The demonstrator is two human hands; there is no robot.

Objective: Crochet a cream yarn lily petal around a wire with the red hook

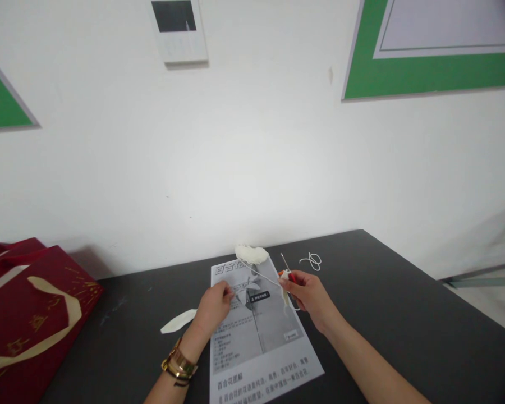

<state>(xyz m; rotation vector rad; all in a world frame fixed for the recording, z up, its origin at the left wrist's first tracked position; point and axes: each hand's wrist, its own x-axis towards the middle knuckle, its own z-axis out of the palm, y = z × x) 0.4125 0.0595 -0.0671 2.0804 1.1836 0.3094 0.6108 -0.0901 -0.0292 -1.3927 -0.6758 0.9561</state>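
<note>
My right hand (pixel 309 294) is closed around a crochet hook (pixel 284 260) with a red handle, its metal tip pointing up. A small off-white crocheted piece (pixel 285 292) hangs at the same fingers. From there a strand of yarn (pixel 263 274) runs to an off-white yarn ball (pixel 251 255) at the back of the table. My left hand (pixel 214 303) hovers over the left side of a printed sheet (pixel 278 336), fingers curled together; whether they pinch anything is hidden. Beside the left wrist lies a white leaf-shaped piece (pixel 178 321), partly behind the hand.
A dark red gift bag (pixel 29 320) with cream ribbon stands on the left of the black table (pixel 362 292). A loose loop of white yarn (pixel 312 261) lies to the right of the ball. The white wall (pixel 252 151) rises directly behind the table.
</note>
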